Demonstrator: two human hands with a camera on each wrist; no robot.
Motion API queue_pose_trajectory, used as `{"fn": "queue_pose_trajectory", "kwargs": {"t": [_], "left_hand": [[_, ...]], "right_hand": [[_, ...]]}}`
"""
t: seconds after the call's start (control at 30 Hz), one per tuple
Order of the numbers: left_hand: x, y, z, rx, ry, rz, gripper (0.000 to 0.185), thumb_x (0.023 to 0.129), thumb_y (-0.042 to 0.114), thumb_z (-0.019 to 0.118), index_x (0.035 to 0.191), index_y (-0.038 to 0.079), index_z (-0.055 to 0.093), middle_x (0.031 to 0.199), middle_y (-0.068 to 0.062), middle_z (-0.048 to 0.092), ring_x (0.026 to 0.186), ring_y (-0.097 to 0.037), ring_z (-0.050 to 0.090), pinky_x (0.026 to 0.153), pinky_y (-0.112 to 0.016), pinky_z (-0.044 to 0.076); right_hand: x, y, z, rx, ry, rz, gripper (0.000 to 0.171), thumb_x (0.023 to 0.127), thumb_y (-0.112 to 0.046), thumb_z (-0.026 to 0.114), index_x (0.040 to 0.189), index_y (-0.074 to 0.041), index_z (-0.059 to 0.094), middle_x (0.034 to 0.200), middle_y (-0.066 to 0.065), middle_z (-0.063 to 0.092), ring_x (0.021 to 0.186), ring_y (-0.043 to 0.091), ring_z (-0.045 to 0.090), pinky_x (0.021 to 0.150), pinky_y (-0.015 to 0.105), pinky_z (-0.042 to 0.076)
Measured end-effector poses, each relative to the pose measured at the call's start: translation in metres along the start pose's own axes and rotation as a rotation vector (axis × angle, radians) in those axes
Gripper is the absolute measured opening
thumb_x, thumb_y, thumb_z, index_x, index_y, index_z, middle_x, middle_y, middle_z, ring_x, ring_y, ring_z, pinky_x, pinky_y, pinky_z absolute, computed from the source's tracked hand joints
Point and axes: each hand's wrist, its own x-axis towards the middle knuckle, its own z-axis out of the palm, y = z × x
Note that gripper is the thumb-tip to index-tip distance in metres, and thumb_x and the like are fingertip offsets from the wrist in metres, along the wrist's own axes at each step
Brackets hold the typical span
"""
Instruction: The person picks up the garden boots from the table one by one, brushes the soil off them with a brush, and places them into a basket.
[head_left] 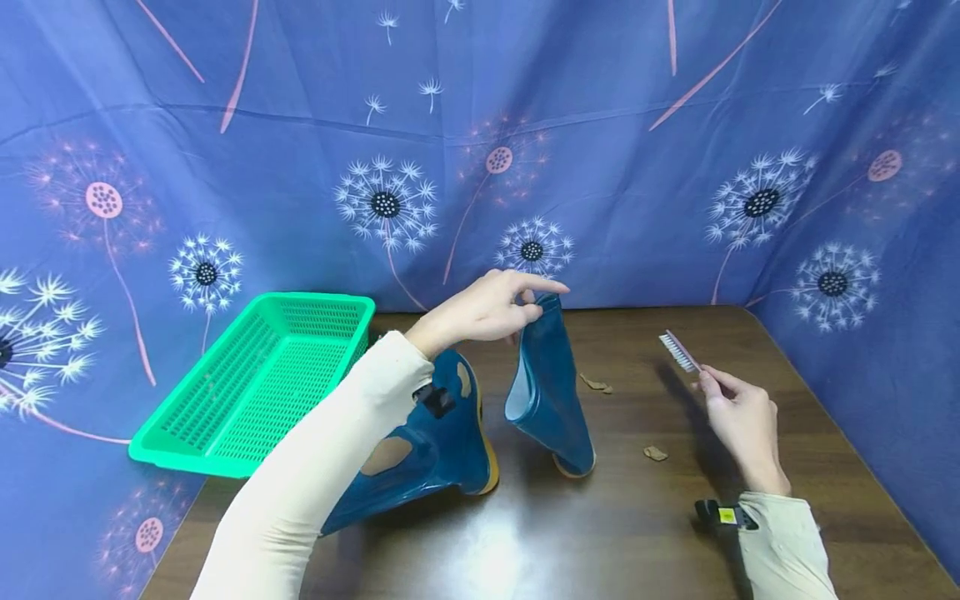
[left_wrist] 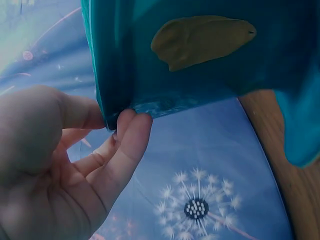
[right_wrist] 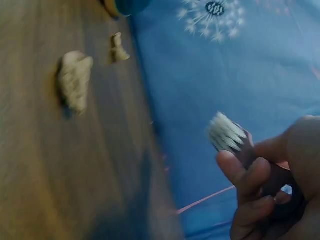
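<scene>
My left hand point(head_left: 501, 310) pinches the top rim of a teal rubber boot point(head_left: 547, 392) that stands upright on the brown table point(head_left: 637, 533). In the left wrist view my thumb and fingers point(left_wrist: 125, 135) clamp that boot's edge point(left_wrist: 150, 75), which carries a tan mud patch point(left_wrist: 200, 40). A second teal boot point(head_left: 435, 446) with tan patches lies beside it, partly hidden by my left sleeve. My right hand point(head_left: 742, 417) holds a small brush point(head_left: 680, 352) by its handle, bristles up, to the right of the boots. The brush head point(right_wrist: 227, 132) shows white bristles above my right fingers point(right_wrist: 250, 180).
A green plastic mesh basket point(head_left: 255, 383) sits at the table's left edge. Small lumps of dried mud point(head_left: 655, 453) point(right_wrist: 75, 80) lie on the table between boot and right hand. Blue dandelion-print cloth point(head_left: 480, 150) walls in the table at the back and sides.
</scene>
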Motion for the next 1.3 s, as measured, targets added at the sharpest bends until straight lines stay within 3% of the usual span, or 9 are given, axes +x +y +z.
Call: {"fn": "queue_pose_trajectory", "kwargs": {"t": [0.13,0.3,0.57,0.67,0.8,0.9,1.03,1.17,1.3], "left_hand": [[0.016,0.009,0.001,-0.084,-0.061,-0.003,0.05,0.108,0.01,0.046,0.155,0.024,0.058,0.064,-0.003,0.052,0.072,-0.019,0.075,0.07,-0.033,0.061],[0.029,0.021,0.003,-0.07,-0.092,0.025,0.049,0.108,0.008,0.044,0.152,0.021,0.062,0.059,-0.005,0.053,0.071,-0.018,0.076,0.07,-0.033,0.062],[0.033,0.023,0.001,0.021,-0.144,0.03,0.05,0.107,0.007,0.04,0.151,0.02,0.058,0.099,-0.007,0.068,0.079,-0.017,0.071,0.074,-0.029,0.06],[0.032,0.023,0.001,0.14,-0.137,0.086,0.057,0.099,0.001,0.051,0.151,0.023,0.058,0.098,-0.003,0.066,0.08,-0.015,0.064,0.075,-0.026,0.051],[0.027,0.027,0.007,0.477,-0.07,0.203,0.063,0.094,0.007,0.066,0.15,0.035,0.061,0.111,0.003,0.06,0.082,-0.014,0.054,0.069,-0.027,0.041],[0.019,0.035,0.012,0.656,-0.02,0.311,0.05,0.095,0.013,0.069,0.139,0.038,0.071,0.127,0.004,0.058,0.082,-0.012,0.056,0.062,-0.026,0.041],[0.012,0.044,0.011,0.706,-0.031,0.387,0.023,0.097,0.027,0.079,0.12,0.032,0.083,0.136,0.005,0.061,0.084,-0.009,0.064,0.064,-0.024,0.048],[0.01,0.043,0.01,0.708,-0.002,0.443,0.019,0.096,0.042,0.08,0.108,0.029,0.085,0.135,0.006,0.064,0.089,-0.008,0.068,0.071,-0.024,0.053],[0.013,0.037,0.014,0.714,0.079,0.507,0.019,0.101,0.041,0.073,0.099,0.025,0.084,0.113,0.007,0.07,0.081,-0.006,0.067,0.065,-0.024,0.052]], "right_hand": [[0.001,0.016,0.003,0.037,0.024,0.1,0.042,0.108,-0.04,0.058,0.134,-0.013,0.076,0.086,-0.015,0.081,0.064,-0.02,0.047,0.066,0.024,0.04],[0.001,0.024,0.004,0.015,0.017,0.109,0.043,0.108,-0.042,0.056,0.135,-0.013,0.075,0.091,-0.006,0.083,0.065,-0.018,0.046,0.066,0.026,0.04],[-0.002,0.025,0.007,-0.013,-0.02,0.089,0.044,0.11,-0.04,0.054,0.135,-0.011,0.075,0.112,0.013,0.081,0.086,0.025,0.069,0.068,0.032,0.041],[-0.003,0.024,0.009,-0.019,-0.027,0.081,0.043,0.11,-0.039,0.053,0.135,-0.011,0.075,0.112,0.013,0.081,0.087,0.026,0.067,0.069,0.032,0.041],[-0.004,0.022,0.012,-0.014,-0.023,0.082,0.042,0.109,-0.039,0.054,0.135,-0.012,0.075,0.11,0.011,0.082,0.073,0.011,0.058,0.064,0.03,0.041],[-0.004,0.021,0.014,-0.007,-0.017,0.079,0.042,0.109,-0.039,0.055,0.134,-0.012,0.075,0.11,0.011,0.082,0.071,0.007,0.055,0.062,0.029,0.04],[-0.002,0.022,0.012,-0.008,0.002,0.056,0.042,0.109,-0.038,0.056,0.133,-0.01,0.076,0.105,0.01,0.083,0.07,0.0,0.054,0.064,0.026,0.04],[-0.001,0.024,0.01,-0.004,0.008,0.051,0.042,0.109,-0.037,0.057,0.133,-0.01,0.076,0.1,0.007,0.084,0.067,-0.008,0.051,0.064,0.025,0.04],[-0.002,0.027,0.007,0.002,0.005,0.088,0.043,0.109,-0.04,0.056,0.134,-0.012,0.075,0.097,0.002,0.084,0.067,-0.01,0.05,0.067,0.027,0.041]]}}
